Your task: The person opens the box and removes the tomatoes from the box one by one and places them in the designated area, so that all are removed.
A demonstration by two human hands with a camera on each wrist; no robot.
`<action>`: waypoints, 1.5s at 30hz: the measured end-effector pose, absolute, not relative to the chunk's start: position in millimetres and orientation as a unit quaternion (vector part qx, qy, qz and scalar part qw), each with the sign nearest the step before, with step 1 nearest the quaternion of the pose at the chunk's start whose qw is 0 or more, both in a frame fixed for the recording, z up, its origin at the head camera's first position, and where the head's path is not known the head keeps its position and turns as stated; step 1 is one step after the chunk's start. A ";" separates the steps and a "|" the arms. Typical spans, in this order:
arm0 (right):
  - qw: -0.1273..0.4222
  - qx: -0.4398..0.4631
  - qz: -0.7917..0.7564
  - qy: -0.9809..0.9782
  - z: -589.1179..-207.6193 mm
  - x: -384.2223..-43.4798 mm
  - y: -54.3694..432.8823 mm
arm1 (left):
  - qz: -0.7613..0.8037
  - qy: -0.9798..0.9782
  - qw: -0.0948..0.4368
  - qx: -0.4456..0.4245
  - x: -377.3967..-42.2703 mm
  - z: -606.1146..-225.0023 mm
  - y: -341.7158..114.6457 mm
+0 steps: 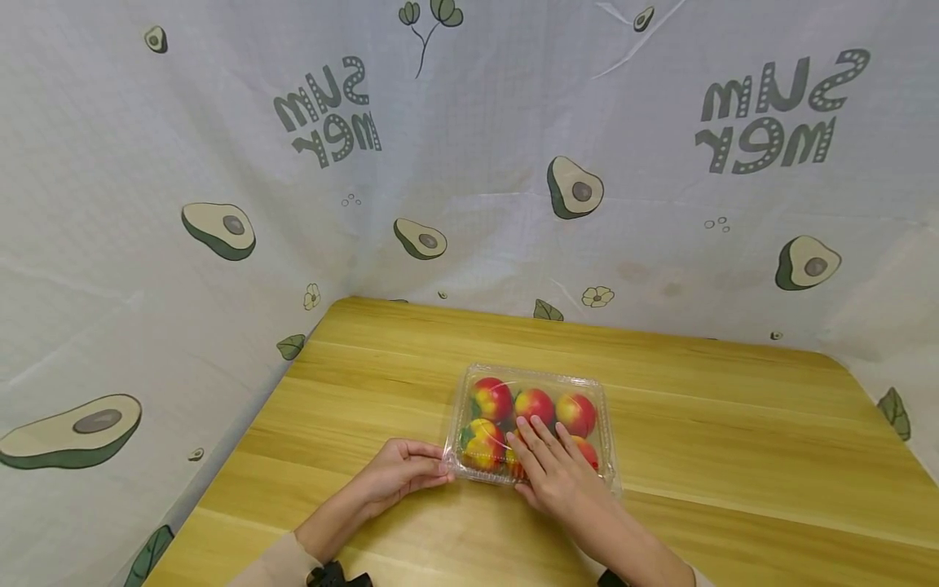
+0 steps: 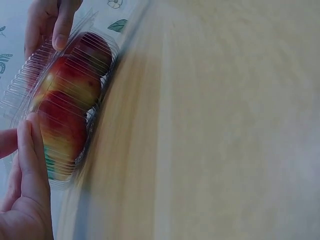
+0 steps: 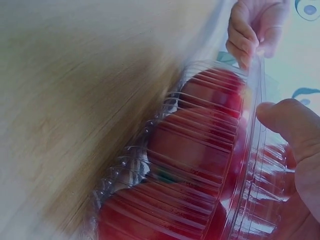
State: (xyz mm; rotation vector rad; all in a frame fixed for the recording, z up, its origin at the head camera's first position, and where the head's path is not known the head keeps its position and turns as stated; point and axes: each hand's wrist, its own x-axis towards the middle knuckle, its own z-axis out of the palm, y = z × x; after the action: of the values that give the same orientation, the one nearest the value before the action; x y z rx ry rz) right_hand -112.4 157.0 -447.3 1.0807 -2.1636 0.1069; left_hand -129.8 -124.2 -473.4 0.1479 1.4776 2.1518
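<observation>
A clear plastic clamshell box (image 1: 539,377) rests on the table, its lid down over several red-and-yellow fruits (image 1: 491,399) with green leaves, perhaps peaches or mangoes. At its near left corner, my left hand (image 1: 402,477) pinches the rim between thumb and fingers; the right wrist view shows that left hand (image 3: 256,25) at the far end of the box. My right hand (image 1: 566,483) lies across the near right part of the lid with fingers extended, hiding some fruit. Ribbed side walls of the box (image 2: 70,95) face the left wrist camera.
The yellow wood-grain table (image 1: 734,432) extends around the box. A pale cloth (image 1: 499,187) printed with avocados hangs behind it and along the left side. Dark wrist straps (image 1: 333,575) show at the lower edge.
</observation>
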 end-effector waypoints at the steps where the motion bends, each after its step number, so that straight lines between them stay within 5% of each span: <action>1: 0.353 0.418 0.041 -0.836 -447.1 -112.3 156.9 | 0.795 0.545 0.260 0.054 -129.8 -473.6 -124.1; 45: 0.380 0.426 0.006 -0.821 -445.0 -122.0 161.0 | 0.785 0.560 0.261 0.032 -127.4 -465.1 -122.7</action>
State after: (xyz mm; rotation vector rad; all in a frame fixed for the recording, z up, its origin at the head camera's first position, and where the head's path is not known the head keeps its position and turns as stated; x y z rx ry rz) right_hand -122.0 161.0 -445.0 1.0884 -2.0960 0.0160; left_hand -127.4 -122.7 -465.1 0.0866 1.5161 2.1258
